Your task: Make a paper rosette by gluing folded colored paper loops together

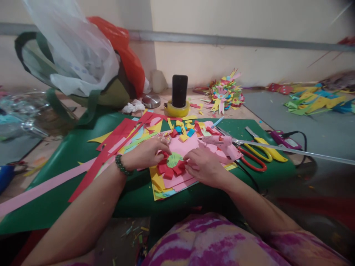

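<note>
A paper flower (pixel 174 160) with a round green centre and red looped petals lies on a stack of pink paper sheets (pixel 177 181). At its upper left, my left hand (pixel 146 152), with a dark green bead bracelet on the wrist, pinches a red paper strip (pixel 164 147). My right hand (pixel 205 167) has its bent fingers at the flower's right edge, thumb and forefinger closed about a red petal. Just beyond the right hand lies a pink glue gun (pixel 222 142) with a long clear glue stick (pixel 277 146) sticking out behind it.
Scissors with red handles (pixel 256 168) and yellow-handled pliers or cutters (pixel 270 149) lie at right. A phone (pixel 179 90) stands in a yellow tape roll (pixel 179 109). Red strips (pixel 119 138) cover the green mat's left (pixel 55 177). Behind are a bag (pixel 111 96) and a colourful paper ball (pixel 226 94).
</note>
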A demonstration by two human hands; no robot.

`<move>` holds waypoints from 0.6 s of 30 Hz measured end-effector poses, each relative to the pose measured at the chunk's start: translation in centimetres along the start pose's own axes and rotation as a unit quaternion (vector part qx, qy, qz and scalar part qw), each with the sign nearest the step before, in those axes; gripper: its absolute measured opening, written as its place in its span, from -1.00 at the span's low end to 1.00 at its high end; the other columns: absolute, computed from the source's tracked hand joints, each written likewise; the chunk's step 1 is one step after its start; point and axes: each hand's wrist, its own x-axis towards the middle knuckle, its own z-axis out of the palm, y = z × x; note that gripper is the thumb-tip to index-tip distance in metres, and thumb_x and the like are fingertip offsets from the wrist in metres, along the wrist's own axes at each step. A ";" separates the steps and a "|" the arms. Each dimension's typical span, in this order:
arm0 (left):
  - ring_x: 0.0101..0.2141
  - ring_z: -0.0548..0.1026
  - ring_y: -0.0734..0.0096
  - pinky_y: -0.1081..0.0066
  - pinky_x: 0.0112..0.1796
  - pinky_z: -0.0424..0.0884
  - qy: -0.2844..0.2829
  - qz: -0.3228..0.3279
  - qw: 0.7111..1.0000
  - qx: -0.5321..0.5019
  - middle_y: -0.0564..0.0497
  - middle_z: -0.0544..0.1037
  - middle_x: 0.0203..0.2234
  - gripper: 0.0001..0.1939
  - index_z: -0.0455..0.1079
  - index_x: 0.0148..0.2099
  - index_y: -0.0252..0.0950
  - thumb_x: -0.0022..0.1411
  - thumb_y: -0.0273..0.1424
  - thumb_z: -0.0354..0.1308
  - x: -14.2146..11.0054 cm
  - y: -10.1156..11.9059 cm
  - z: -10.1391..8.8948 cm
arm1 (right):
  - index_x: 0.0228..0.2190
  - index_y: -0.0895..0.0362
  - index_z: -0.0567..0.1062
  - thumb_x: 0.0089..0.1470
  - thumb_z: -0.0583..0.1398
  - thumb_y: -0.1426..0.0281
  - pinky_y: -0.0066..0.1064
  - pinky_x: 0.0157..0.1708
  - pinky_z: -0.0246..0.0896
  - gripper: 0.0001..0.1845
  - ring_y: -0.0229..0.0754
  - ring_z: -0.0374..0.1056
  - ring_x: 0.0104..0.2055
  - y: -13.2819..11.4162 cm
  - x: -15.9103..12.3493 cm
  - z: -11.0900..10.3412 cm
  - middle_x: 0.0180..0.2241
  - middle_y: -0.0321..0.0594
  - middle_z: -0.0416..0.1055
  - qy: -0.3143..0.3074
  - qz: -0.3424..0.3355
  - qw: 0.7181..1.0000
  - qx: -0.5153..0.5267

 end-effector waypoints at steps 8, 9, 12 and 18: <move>-0.32 0.47 0.38 0.43 -0.24 0.32 -0.096 0.011 0.995 0.021 -0.06 0.60 -0.28 -0.72 0.54 -0.38 -0.31 0.08 -0.63 0.00 0.5 1.0 0.9 | -0.60 0.08 0.32 0.24 0.16 0.15 -0.40 -0.48 0.12 -0.57 -0.27 0.24 -0.55 2.7 -6.0 -3.3 -0.62 -0.31 0.32 0.201 0.136 0.967 -0.076; -0.33 0.47 0.39 0.43 -0.25 0.31 -0.103 0.007 0.994 0.022 -0.06 0.60 -0.28 -0.72 0.53 -0.38 -0.32 0.08 -0.63 -0.01 0.5 1.1 0.9 | -0.59 0.07 0.31 0.19 0.19 0.09 -0.39 -0.46 0.14 -0.56 -0.24 0.25 -0.52 3.5 -6.5 -3.5 -0.59 -0.29 0.33 0.233 0.184 0.951 -0.090; -0.35 0.46 0.39 0.42 -0.25 0.30 -0.109 0.000 0.994 0.027 -0.06 0.59 -0.27 -0.73 0.52 -0.40 -0.32 0.08 -0.62 -0.01 0.5 1.2 1.0 | -0.43 0.10 0.44 0.01 0.24 -0.07 -0.31 -0.38 0.23 -0.53 -0.11 0.35 -0.39 5.8 -6.8 -3.7 -0.42 -0.15 0.46 0.269 0.306 0.909 -0.083; -0.35 0.45 0.38 0.43 -0.23 0.30 -0.105 0.005 0.994 0.029 -0.05 0.58 -0.32 -0.74 0.49 -0.43 -0.32 0.05 -0.63 -0.01 0.5 1.3 0.9 | -0.33 0.19 0.58 -0.08 0.24 -0.02 -0.29 -0.42 0.27 -0.49 -0.04 0.41 -0.41 7.2 -4.0 -3.2 -0.45 -0.14 0.53 0.075 0.396 0.914 0.047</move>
